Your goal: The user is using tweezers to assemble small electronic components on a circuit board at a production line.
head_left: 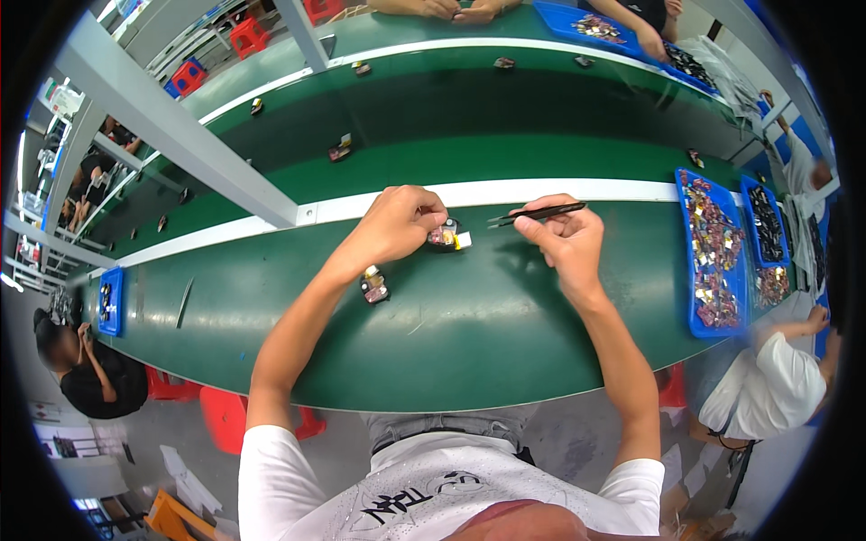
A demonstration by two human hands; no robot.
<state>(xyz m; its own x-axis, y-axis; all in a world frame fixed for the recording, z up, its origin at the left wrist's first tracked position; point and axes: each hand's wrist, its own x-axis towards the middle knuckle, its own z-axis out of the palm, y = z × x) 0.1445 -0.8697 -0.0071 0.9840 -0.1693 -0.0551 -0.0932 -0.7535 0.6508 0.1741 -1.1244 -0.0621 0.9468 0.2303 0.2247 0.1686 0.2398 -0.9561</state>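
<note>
My left hand [400, 223] grips a small dark round part [446, 236] with a yellow and pink piece on it, holding it down on the green bench [469, 316]. My right hand [564, 236] holds black tweezers [538, 214], their tips pointing left toward the part and a short gap from it. A second small part [373, 286] lies on the bench just below my left wrist.
Blue trays [713, 254] full of small shiny pieces stand at the right. A conveyor with a white edge strip [505, 192] runs behind my hands, carrying several small parts. Other people work across the belt, at the left and at the right. A grey frame post [180, 135] crosses at the upper left.
</note>
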